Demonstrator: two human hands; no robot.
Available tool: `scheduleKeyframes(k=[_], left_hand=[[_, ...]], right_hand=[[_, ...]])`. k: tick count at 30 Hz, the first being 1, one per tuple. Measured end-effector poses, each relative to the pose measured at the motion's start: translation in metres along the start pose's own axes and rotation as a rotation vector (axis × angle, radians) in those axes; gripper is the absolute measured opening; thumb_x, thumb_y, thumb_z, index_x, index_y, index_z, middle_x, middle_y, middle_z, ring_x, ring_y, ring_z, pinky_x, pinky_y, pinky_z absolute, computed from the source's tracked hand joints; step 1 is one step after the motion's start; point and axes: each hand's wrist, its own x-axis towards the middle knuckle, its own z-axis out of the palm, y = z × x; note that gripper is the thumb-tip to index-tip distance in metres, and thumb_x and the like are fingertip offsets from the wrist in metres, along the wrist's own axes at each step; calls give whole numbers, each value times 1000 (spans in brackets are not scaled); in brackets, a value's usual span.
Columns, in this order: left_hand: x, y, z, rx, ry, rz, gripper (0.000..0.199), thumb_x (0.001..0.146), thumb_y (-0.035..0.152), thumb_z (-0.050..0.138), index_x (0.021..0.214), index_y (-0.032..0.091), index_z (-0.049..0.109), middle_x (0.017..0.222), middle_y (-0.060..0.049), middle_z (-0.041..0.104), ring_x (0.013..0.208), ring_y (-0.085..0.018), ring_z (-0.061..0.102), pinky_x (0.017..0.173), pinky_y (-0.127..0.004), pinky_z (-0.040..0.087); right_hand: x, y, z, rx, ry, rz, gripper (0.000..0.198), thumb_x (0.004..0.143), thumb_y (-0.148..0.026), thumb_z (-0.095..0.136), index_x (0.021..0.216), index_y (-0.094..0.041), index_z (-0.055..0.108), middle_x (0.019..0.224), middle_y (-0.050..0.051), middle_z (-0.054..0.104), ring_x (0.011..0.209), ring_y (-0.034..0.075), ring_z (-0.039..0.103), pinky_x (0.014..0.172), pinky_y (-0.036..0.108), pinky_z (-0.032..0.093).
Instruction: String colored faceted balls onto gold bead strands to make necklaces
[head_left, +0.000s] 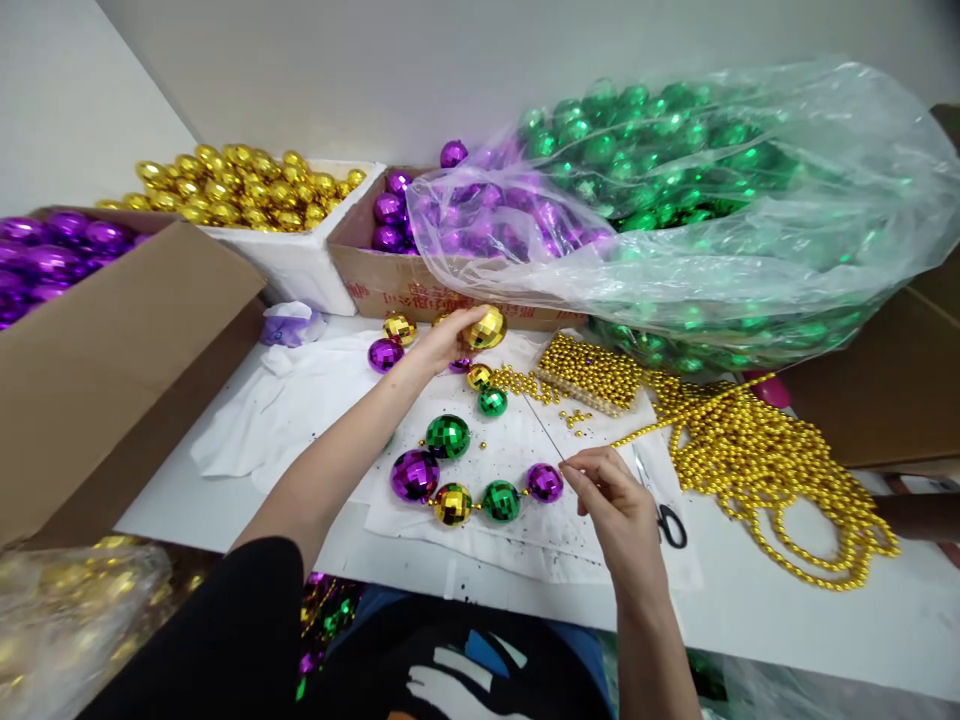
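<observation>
My left hand [448, 342] is closed on a shiny gold faceted ball [487, 328], held above the far part of the white cloth [480, 545]. In a pinch, my right hand [611, 490] holds a thin dark strand [544, 427] that runs up and to the left; whether it is a needle or cord I cannot tell. Beside that hand lies a string of larger balls, among them a purple ball [544, 482], a green ball [501, 501] and a gold ball [453, 504], with small gold beads between them. Scissors [672, 526] lie partly behind my right hand.
Gold bead strands [765, 470] spread at the right, beside a clear box of gold beads [592, 372]. Behind stand a white foam box [300, 265] of gold balls and a cardboard box [390, 285] of purple ones. A plastic bag of green balls [675, 150] bulges overhead; another carton [127, 370] stands left.
</observation>
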Motion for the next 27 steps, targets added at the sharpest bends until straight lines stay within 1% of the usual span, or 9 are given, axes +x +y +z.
scheduleKeyframes(k=[1, 3, 6, 9, 12, 16, 21, 24, 27], left_hand=[[-17, 0, -7, -224, -68, -61, 49, 86, 56, 58, 117, 18, 62, 107, -11, 71, 95, -24, 68, 84, -38, 54], [-50, -3, -17, -532, -137, -142, 49, 91, 55, 52, 117, 15, 63, 103, -13, 73, 90, -22, 70, 81, -35, 57], [-89, -11, -23, -779, -104, -164, 50, 95, 52, 46, 122, 12, 60, 104, -15, 73, 91, -21, 71, 81, -31, 59], [-110, -18, -24, -925, -48, -144, 54, 97, 52, 43, 127, 10, 57, 106, -15, 72, 94, -21, 71, 83, -30, 60], [-120, -22, -26, -1014, -26, -142, 60, 97, 55, 40, 131, 8, 55, 107, -17, 72, 95, -21, 71, 82, -29, 60], [-126, -28, -30, -1066, -16, -152, 63, 98, 57, 38, 134, 7, 52, 109, -19, 72, 94, -21, 72, 80, -28, 61], [-131, -32, -30, -1065, 1, -160, 64, 97, 57, 37, 136, 8, 51, 110, -20, 71, 97, -21, 71, 81, -28, 61], [-135, -32, -28, -1053, -15, -133, 66, 97, 59, 36, 134, 6, 52, 109, -21, 71, 94, -21, 72, 82, -27, 60], [-140, -33, -22, -1044, -16, -107, 64, 98, 58, 34, 129, 6, 55, 106, -20, 72, 92, -21, 72, 83, -28, 60]], right_hand=[[0, 0, 3, -17, -13, -20, 20, 82, -39, 70, 77, -19, 71, 77, 2, 57, 61, 12, 50, 49, 23, 40], [-2, -2, 11, -35, -66, -33, 21, 83, -39, 68, 76, -19, 71, 73, 2, 56, 63, 13, 51, 50, 24, 39], [-9, -4, 26, -52, -146, -40, 23, 85, -40, 66, 77, -19, 70, 71, 2, 56, 62, 14, 51, 51, 25, 39], [-20, -7, 37, -94, -194, -69, 24, 87, -41, 64, 78, -19, 70, 71, 2, 56, 64, 14, 51, 53, 26, 38], [-29, -9, 41, -137, -218, -108, 24, 89, -40, 62, 77, -19, 68, 71, 1, 56, 65, 15, 52, 56, 27, 38], [-36, -11, 43, -164, -226, -120, 24, 90, -39, 61, 77, -19, 68, 71, 2, 57, 65, 15, 51, 58, 27, 37], [-38, -13, 47, -157, -229, -116, 22, 89, -37, 61, 77, -19, 67, 72, 2, 58, 65, 15, 52, 57, 27, 37], [-38, -12, 50, -151, -241, -106, 21, 89, -36, 60, 78, -19, 67, 72, 2, 58, 66, 16, 53, 58, 27, 38], [-38, -15, 54, -171, -236, -115, 20, 90, -34, 58, 78, -19, 66, 71, 1, 58, 66, 15, 53, 59, 27, 38]])
